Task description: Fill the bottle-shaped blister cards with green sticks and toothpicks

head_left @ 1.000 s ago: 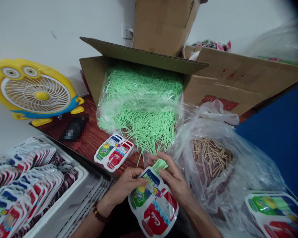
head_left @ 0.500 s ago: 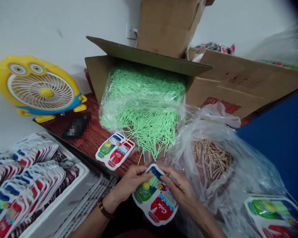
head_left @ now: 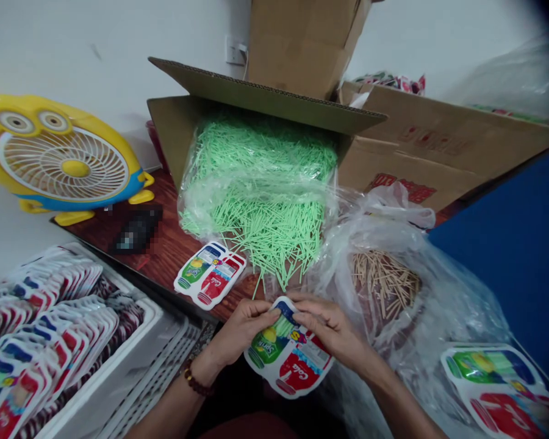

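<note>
Both hands grip one flat bottle-shaped packet (head_left: 297, 366), printed with a green Sprite bottle and a red Cola bottle. My left hand (head_left: 244, 329) pinches its upper left edge between thumb and fingers. At its upper right edge my right hand (head_left: 332, 326) is closed, the thumb near the blue bottle top. Light green sticks show through the packet's clear part. Just beyond the hands, a heap of green sticks (head_left: 274, 231) spills from a clear bag inside an open cardboard box (head_left: 265, 103). Another such packet (head_left: 210, 274) lies on the dark wooden table (head_left: 165, 250).
At left, a white crate (head_left: 114, 347) holds rows of similar packets. A yellow fan (head_left: 68, 161) and a blurred black object (head_left: 137, 228) are on the table. At right, brown sticks (head_left: 384, 283) lie in a plastic bag (head_left: 457, 305), with more packets (head_left: 494, 378) near it.
The held packet has tilted a little and moved slightly up, with both hands still gripping it. The whole view has shifted slightly, so surrounding things appear a bit further left.
</note>
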A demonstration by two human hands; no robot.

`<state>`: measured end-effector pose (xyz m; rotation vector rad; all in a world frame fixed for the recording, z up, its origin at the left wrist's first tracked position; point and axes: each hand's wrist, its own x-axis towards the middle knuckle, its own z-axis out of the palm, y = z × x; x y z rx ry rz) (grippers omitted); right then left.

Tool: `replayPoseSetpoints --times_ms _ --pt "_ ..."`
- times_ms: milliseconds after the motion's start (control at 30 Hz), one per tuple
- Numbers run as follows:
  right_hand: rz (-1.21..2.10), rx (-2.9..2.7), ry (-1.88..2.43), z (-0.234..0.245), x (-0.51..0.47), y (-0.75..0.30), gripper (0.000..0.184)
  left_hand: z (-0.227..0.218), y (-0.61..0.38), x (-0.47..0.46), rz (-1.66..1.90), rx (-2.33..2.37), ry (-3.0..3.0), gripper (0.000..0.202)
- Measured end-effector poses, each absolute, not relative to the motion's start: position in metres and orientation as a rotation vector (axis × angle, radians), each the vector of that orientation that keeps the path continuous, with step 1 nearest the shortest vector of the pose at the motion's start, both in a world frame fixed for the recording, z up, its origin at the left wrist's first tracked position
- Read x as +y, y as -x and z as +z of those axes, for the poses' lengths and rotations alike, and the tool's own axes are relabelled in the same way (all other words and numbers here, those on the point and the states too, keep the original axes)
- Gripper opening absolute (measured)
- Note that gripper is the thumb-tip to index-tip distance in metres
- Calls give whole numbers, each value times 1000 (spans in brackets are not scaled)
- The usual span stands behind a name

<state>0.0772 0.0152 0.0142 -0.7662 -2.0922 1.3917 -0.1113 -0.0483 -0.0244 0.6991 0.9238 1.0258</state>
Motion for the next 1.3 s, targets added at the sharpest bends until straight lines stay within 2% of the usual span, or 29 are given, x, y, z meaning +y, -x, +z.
replayPoseSetpoints --times_ms 100,200,300,433,567,733,933,1300 --pt "1338 -2128 808 16 20 -77 17 -27 110 -48 1053 941 -678 29" --pt "1425 -2182 794 15 23 -75 17 -28 110 -47 1082 985 -692 29" --pt "1430 -2108 823 9 26 -75 17 -28 112 -47 1048 946 -667 22" --pt "1391 -2047 876 -1 30 -75 15 -27 116 -49 899 874 -666 33" --pt "1517 -1917 988 -5 29 -78 14 -31 113 -49 958 915 -613 33" --pt "1691 -1745 1064 -10 27 -88 29 -33 104 -48 1022 953 -635 23" --pt "1796 -1759 1085 -25 29 -97 20 -33 97 -46 1050 964 -619 29" --pt "1685 -1829 1168 -15 34 -114 17 -36 89 -45 1000 1101 -644 22"
